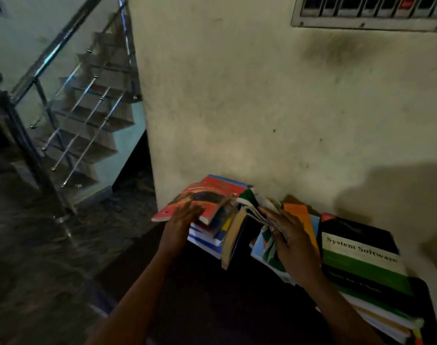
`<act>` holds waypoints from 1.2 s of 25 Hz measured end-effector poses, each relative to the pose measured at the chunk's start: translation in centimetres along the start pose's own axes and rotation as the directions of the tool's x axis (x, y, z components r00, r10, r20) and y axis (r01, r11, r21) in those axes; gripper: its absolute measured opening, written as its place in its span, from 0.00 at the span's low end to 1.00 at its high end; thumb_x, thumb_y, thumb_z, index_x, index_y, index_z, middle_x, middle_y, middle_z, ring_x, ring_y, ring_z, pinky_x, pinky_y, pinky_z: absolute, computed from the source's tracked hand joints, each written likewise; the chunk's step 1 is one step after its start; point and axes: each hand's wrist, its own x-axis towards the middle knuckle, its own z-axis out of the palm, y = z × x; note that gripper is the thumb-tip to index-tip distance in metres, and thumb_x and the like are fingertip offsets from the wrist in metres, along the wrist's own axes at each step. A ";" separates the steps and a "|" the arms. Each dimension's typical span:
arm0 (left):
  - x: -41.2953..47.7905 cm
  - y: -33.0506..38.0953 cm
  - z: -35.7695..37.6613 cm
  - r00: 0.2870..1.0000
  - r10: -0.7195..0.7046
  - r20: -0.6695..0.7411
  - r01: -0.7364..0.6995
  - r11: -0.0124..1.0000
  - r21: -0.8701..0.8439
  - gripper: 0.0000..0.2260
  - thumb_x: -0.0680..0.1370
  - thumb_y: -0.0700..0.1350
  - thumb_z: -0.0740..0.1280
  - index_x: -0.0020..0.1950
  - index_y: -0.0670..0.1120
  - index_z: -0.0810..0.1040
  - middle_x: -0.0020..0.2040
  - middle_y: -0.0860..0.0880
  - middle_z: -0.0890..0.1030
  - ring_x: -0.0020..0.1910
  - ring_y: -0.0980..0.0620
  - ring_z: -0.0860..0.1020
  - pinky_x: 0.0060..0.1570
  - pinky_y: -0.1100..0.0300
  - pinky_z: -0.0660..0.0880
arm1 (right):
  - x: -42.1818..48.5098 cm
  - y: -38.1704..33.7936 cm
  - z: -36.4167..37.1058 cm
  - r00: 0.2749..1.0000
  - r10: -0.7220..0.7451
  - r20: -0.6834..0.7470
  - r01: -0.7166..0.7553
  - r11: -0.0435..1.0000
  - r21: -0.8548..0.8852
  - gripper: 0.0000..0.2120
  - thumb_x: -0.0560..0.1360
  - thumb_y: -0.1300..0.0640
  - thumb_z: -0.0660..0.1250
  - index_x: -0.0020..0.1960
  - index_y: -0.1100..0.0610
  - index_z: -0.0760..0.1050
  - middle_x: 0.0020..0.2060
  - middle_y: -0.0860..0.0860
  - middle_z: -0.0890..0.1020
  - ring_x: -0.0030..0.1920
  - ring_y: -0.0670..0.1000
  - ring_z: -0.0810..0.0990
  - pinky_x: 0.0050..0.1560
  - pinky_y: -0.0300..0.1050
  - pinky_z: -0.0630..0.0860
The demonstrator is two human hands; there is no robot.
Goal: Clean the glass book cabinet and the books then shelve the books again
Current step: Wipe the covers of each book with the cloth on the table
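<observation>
A dark flat tabletop (212, 307) stands with a cream plastered wall (262, 95) on its far side. On its left part lies a stack of paperbacks (205, 241), topped by a red-covered paperback (210, 195). Just right of it, a tan-edged book (233, 241) leans between that stack and a pile of thin green-and-white booklets (264, 250). An orange-covered book (297, 210) lies far right of the booklets. Furthest right, a black-and-green "System Software" textbook (361, 260) tops another stack. The left hand (180, 222) rests on the red paperback's near edge, and the right hand (289, 242) lies on the booklets. A steel-railed staircase (88, 108) rises far left.
</observation>
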 end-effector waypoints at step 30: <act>-3.4 27.2 17.9 0.312 -0.631 0.710 0.925 0.030 -0.380 0.20 0.72 0.53 0.72 0.53 0.39 0.74 0.40 0.41 0.77 0.33 0.48 0.76 0.29 0.57 0.77 | -17.0 6.9 -13.5 0.871 0.387 -0.302 -0.406 0.914 0.001 0.23 0.75 0.61 0.56 0.62 0.36 0.69 0.51 0.50 0.79 0.48 0.59 0.80 0.46 0.55 0.80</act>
